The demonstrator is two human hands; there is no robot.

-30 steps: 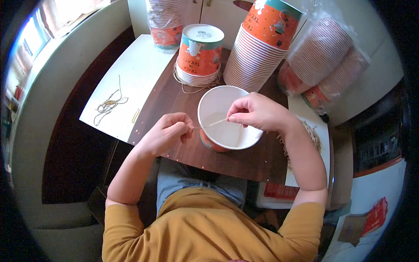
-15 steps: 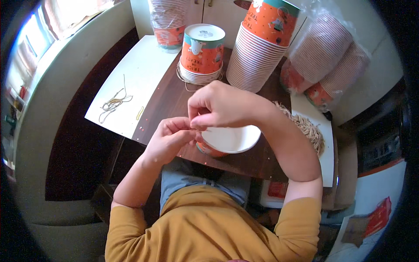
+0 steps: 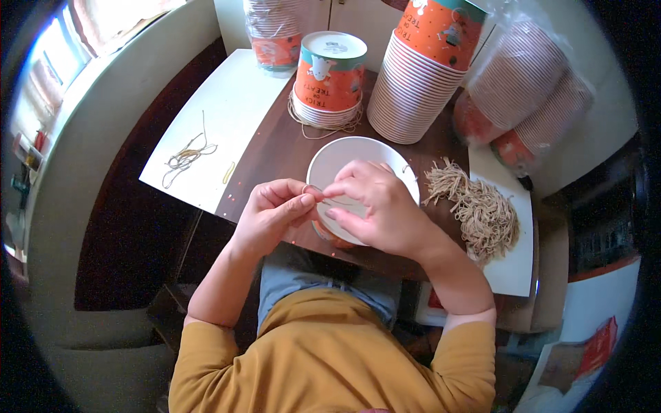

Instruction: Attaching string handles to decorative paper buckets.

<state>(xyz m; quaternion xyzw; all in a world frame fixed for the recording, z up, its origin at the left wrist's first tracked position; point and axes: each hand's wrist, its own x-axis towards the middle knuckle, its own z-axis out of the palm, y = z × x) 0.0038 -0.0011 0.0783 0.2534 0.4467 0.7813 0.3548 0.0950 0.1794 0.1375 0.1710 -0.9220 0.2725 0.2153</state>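
Observation:
A paper bucket (image 3: 342, 157) with a white inside stands mouth up at the table's near edge. My left hand (image 3: 274, 212) is at its left rim, thumb and forefinger pinching a thin beige string (image 3: 313, 187) that curves in a small loop above the fingertips. Over the bucket's mouth, my right hand (image 3: 377, 206) has its thumb and fingers apart. Its forefinger is close to the string at my left fingertips; whether it touches is hard to tell. Part of the rim and the bucket's outer wall are hidden behind my hands.
To the right lies a heap of beige strings (image 3: 482, 217). Behind stand an upturned orange bucket (image 3: 329, 86) with string round its base, a tall bucket stack (image 3: 416, 86) and bagged stacks (image 3: 516, 86). Loose strings (image 3: 186, 162) lie on the white board (image 3: 227, 89) at left.
My right hand has come down from above my left hand and moved right, over the bucket's mouth, its fingers now apart. My left hand keeps its pinch. The view has shifted slightly.

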